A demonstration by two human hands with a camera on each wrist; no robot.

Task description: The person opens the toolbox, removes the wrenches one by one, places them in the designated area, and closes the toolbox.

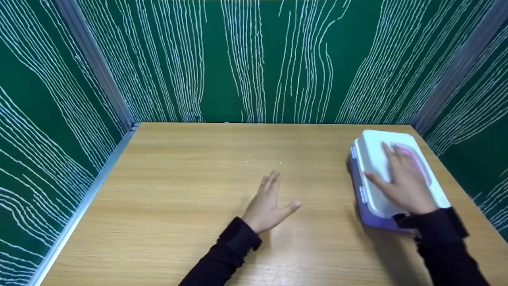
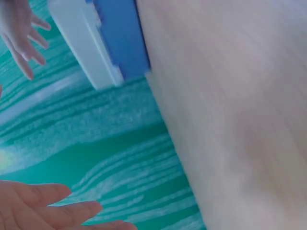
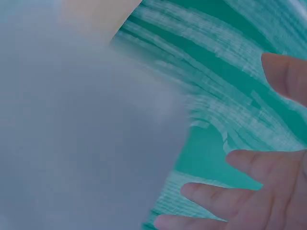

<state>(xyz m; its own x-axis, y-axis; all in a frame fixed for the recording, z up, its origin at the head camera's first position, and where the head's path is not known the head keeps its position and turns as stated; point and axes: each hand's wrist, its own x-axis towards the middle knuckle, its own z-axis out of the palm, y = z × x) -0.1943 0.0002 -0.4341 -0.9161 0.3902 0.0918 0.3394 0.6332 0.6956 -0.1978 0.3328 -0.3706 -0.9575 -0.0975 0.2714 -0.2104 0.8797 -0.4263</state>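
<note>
Head view; right hand (image 1: 403, 180) spread flat on lunch box (image 1: 373, 159), long axis near-to-far; left hand (image 1: 270, 204) spread

Green wall panels (image 1: 254, 59) bearing white wavy lines are enclosing a light wooden table (image 1: 190, 206); metal strips (image 1: 95, 67) are edging the corners.

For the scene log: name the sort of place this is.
Likely a staged recording booth, not a home: a bare wooden table boxed in by green line-patterned panels, with only a lidded white and purple box under the right hand.
</note>
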